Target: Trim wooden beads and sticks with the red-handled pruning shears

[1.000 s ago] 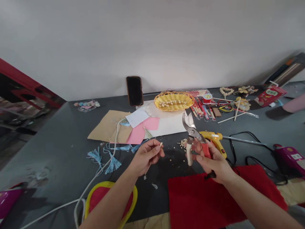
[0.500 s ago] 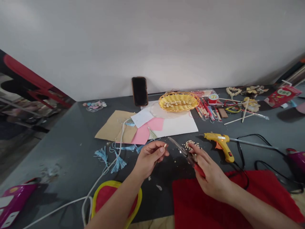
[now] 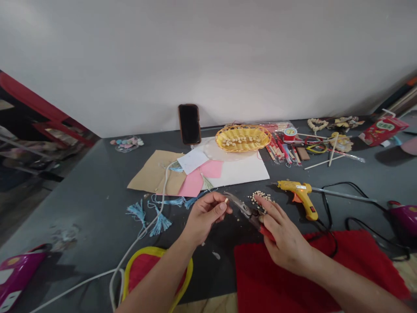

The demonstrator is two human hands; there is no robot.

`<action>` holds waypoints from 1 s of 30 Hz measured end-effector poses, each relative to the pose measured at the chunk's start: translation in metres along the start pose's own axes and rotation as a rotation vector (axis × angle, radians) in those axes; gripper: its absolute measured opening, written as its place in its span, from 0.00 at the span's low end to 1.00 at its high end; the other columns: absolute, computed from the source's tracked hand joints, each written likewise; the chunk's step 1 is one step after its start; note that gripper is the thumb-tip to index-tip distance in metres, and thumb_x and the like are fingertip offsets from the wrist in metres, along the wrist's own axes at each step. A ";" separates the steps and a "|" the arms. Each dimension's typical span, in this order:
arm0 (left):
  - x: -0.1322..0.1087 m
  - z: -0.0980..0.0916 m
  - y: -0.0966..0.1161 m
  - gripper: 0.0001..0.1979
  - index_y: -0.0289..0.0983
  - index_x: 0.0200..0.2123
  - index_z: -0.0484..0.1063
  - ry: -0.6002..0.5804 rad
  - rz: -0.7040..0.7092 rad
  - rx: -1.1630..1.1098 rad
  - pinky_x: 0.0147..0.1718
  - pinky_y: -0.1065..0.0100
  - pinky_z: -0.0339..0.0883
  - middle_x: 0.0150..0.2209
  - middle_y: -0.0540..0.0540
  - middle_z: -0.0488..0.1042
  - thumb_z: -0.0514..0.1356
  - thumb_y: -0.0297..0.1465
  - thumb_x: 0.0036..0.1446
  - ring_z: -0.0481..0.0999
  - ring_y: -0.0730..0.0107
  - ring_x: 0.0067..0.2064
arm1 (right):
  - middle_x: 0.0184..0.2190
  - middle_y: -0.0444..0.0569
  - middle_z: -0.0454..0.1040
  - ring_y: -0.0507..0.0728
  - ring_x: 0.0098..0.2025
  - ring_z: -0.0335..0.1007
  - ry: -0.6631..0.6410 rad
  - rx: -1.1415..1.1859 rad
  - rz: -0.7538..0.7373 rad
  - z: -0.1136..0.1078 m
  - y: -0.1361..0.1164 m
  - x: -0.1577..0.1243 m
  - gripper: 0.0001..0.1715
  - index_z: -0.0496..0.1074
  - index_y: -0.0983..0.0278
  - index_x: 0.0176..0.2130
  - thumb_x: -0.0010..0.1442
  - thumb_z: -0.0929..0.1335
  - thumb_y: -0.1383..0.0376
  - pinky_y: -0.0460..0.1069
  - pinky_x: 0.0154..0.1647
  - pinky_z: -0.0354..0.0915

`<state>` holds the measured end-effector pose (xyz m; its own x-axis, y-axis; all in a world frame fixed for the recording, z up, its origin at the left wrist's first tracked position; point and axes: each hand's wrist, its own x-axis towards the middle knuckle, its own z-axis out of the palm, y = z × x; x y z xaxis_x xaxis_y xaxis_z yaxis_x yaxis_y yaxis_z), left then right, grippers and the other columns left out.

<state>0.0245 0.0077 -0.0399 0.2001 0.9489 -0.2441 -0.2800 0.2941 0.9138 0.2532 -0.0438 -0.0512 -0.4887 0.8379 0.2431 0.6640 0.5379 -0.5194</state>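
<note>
Pinched between the thumb and fingers of my left hand (image 3: 208, 213) is a short pale wooden stick (image 3: 226, 200), its tip just poking out. My right hand (image 3: 283, 234) grips pruning shears (image 3: 246, 210) with red handles, and their curved metal blades point left. The blade tips lie right beside the stick; whether they touch it I cannot tell. Behind my right fingers sits a pile of small pale cut pieces (image 3: 259, 198). A yellow hot glue gun (image 3: 299, 195) lies to the right of that pile.
A yellow woven basket (image 3: 243, 148) rests on white board (image 3: 250, 171) at the back. A phone (image 3: 190, 124) leans on the wall. Blue tassels (image 3: 160, 224) and a white cord (image 3: 137, 243) lie left, with red felt (image 3: 312, 278) in front and a red carton (image 3: 382, 129) far right.
The shears in my right hand have moved left, bringing their blades up to the stick. My left hand has stayed nearly in place, still pinching the stick.
</note>
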 end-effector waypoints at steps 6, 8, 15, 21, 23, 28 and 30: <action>0.000 0.001 0.000 0.17 0.35 0.29 0.71 -0.004 0.008 -0.002 0.19 0.77 0.54 0.21 0.48 0.76 0.72 0.39 0.43 0.64 0.79 0.20 | 0.58 0.61 0.67 0.63 0.65 0.54 -0.007 0.173 0.015 0.000 0.000 0.004 0.19 0.64 0.61 0.36 0.48 0.61 0.81 0.63 0.60 0.60; 0.000 0.001 0.000 0.17 0.35 0.29 0.71 -0.007 0.006 0.000 0.19 0.77 0.54 0.22 0.48 0.76 0.72 0.39 0.43 0.64 0.80 0.19 | 0.55 0.59 0.69 0.63 0.64 0.57 -0.024 0.198 0.019 0.001 0.001 0.004 0.18 0.65 0.61 0.37 0.49 0.61 0.80 0.62 0.60 0.62; -0.001 0.001 0.001 0.17 0.35 0.28 0.71 0.019 0.018 -0.041 0.19 0.77 0.54 0.21 0.48 0.76 0.72 0.39 0.42 0.64 0.79 0.20 | 0.63 0.60 0.59 0.63 0.65 0.54 -0.022 0.171 0.037 0.002 0.001 0.001 0.24 0.67 0.63 0.46 0.51 0.61 0.80 0.60 0.62 0.60; -0.001 0.000 0.001 0.16 0.35 0.29 0.72 0.012 0.028 -0.066 0.19 0.76 0.54 0.22 0.48 0.76 0.72 0.38 0.43 0.64 0.79 0.20 | 0.67 0.62 0.51 0.68 0.69 0.44 0.018 0.100 -0.016 -0.004 -0.003 0.002 0.20 0.68 0.63 0.43 0.52 0.62 0.79 0.66 0.63 0.55; -0.001 0.000 0.002 0.17 0.35 0.28 0.72 0.010 0.024 -0.073 0.19 0.76 0.54 0.21 0.48 0.75 0.72 0.38 0.42 0.64 0.79 0.20 | 0.67 0.62 0.51 0.69 0.68 0.44 0.015 0.078 -0.012 -0.003 -0.002 0.002 0.20 0.68 0.63 0.42 0.52 0.62 0.80 0.67 0.62 0.55; -0.001 0.001 0.003 0.15 0.35 0.29 0.72 0.016 0.033 -0.072 0.19 0.77 0.53 0.22 0.48 0.75 0.72 0.37 0.43 0.64 0.79 0.20 | 0.63 0.64 0.57 0.67 0.66 0.52 0.057 0.092 0.008 0.000 0.005 0.006 0.20 0.68 0.64 0.43 0.52 0.62 0.79 0.66 0.61 0.58; -0.001 0.001 0.006 0.14 0.35 0.29 0.73 0.013 0.074 -0.072 0.19 0.76 0.54 0.23 0.48 0.75 0.72 0.37 0.44 0.65 0.79 0.21 | 0.62 0.63 0.59 0.65 0.65 0.54 0.071 0.094 0.013 -0.003 0.005 0.009 0.19 0.67 0.63 0.43 0.53 0.62 0.78 0.64 0.61 0.59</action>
<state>0.0239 0.0084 -0.0337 0.1646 0.9695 -0.1817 -0.3602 0.2306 0.9039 0.2543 -0.0332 -0.0490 -0.4370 0.8510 0.2912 0.6125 0.5186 -0.5965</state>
